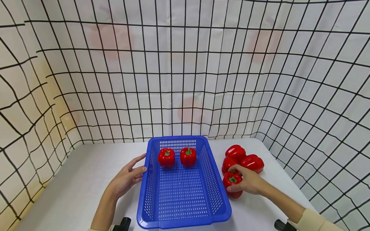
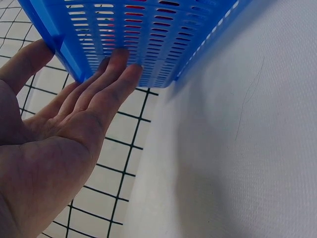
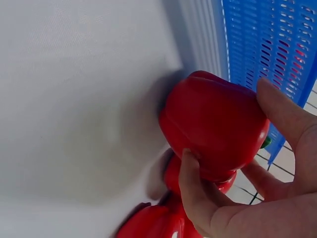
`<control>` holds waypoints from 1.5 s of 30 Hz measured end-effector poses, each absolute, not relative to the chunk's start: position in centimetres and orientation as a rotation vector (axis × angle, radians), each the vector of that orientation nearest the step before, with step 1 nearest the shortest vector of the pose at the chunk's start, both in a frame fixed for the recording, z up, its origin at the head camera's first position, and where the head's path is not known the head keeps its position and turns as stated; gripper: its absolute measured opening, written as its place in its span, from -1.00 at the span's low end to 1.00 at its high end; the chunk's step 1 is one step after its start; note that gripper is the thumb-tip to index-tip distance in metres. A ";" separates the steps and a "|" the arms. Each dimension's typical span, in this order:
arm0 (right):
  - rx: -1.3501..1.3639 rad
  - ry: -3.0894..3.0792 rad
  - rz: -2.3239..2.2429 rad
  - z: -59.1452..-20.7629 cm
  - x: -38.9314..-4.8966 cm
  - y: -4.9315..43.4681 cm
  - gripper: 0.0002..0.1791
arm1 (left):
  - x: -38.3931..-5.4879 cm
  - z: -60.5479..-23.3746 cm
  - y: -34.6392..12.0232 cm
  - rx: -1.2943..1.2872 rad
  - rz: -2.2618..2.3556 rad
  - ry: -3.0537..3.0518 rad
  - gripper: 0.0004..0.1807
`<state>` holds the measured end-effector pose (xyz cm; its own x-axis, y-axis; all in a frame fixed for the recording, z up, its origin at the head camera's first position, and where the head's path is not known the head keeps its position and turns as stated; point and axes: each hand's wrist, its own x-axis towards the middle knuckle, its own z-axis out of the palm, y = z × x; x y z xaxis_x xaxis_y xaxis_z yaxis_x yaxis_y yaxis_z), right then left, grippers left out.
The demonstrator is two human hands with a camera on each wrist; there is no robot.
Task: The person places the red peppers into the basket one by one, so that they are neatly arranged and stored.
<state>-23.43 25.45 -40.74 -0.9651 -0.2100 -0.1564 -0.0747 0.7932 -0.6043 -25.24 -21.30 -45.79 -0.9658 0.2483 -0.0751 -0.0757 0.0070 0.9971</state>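
A blue plastic basket (image 1: 182,192) stands in the middle of the white table, with two red bell peppers side by side at its far end, the left one (image 1: 166,158) and the right one (image 1: 188,157). My left hand (image 1: 128,176) touches the basket's left side, thumb at the rim and fingers extended along the slotted wall (image 2: 133,29). To the right of the basket, my right hand (image 1: 250,181) grips a red bell pepper (image 3: 213,124) between thumb and fingers, its green stem facing up in the head view. Several more red peppers (image 1: 252,163) lie just beyond that hand.
Black wire grid panels (image 1: 185,73) backed with white sheeting rise behind the table and along both sides. The white tabletop (image 1: 78,179) extends left of the basket. The basket's right rim (image 1: 218,173) runs close beside the gripped pepper.
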 end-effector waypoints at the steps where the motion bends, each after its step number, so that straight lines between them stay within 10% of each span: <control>1: -0.222 2.755 -0.926 -40.7 -23.5 25.5 -0.15 | -25.2 -45.8 -21.3 0.182 2.057 2.052 -0.19; 45: -0.279 2.865 -0.848 -31.9 -26.9 22.5 -0.18 | -25.4 -45.8 -21.5 0.254 2.052 2.008 -0.22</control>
<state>-26.89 22.51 -31.89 -0.9729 -0.2165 -0.0817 -0.1371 0.8237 -0.5502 -25.42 -21.55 -45.81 -0.9512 0.3034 -0.0556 -0.0622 -0.0120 0.9980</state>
